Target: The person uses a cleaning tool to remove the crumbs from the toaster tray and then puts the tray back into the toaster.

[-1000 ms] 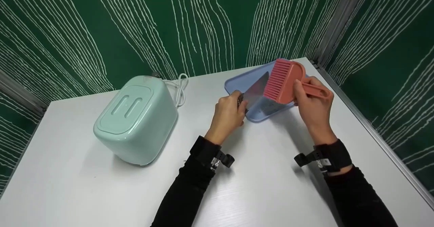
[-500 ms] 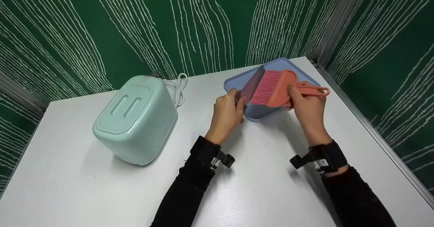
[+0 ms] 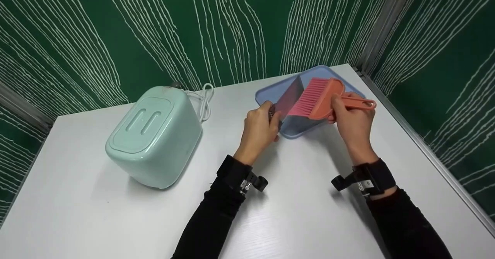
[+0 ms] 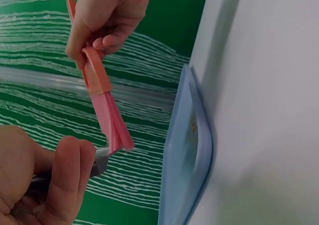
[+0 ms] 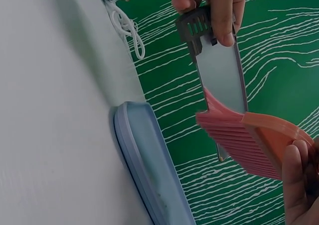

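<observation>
Left hand gripping flat plate, right hand pinching brush (bristles against plate), gap above tray by table edge

The table is viewed from above, forward and down, by the head camera, far enough back for the left hand, right hand and toaster to be included. From much nearer, the left wrist camera and right wrist camera are aimed past the blue tray towards the green wall, each view turned sideways: the table is shown at the right by the former, at the left by the latter. The brush is shared by all three views.
</observation>
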`<state>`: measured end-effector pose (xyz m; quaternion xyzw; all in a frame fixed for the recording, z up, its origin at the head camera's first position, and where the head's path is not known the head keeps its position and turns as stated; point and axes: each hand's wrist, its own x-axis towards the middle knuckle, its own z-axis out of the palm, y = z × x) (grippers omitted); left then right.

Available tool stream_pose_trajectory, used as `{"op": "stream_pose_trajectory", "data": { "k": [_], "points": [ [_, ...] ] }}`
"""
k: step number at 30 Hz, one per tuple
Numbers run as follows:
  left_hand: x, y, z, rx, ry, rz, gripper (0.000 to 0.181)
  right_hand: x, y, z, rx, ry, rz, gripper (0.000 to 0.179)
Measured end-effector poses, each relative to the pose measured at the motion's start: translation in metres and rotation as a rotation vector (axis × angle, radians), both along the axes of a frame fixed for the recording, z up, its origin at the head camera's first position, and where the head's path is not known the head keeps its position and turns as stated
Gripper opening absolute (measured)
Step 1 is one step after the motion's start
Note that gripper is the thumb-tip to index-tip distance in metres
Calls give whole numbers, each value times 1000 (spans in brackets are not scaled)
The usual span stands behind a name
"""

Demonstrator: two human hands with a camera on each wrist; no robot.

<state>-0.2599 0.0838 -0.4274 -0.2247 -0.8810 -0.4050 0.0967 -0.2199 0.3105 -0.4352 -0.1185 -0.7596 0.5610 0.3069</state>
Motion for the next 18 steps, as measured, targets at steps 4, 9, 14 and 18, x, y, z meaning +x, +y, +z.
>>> {"op": "stream_pose_trajectory", "data": {
  "k": [4, 9, 14, 18],
  "points": [
    [1, 1, 0, -2, -8, -12, 17, -1, 4, -1, 3, 2, -24, 22],
    [2, 2, 0, -3, -23, -34, 16, -3, 7, -4, 4, 22, -45, 22],
    [4, 2, 1, -12, 3, -47, 14, -4, 10, -6, 4, 43, -62, 23],
    [5, 2, 1, -26, 19, -55, 15, -3, 12, -7, -6, 52, -72, 24]
  ]
}}
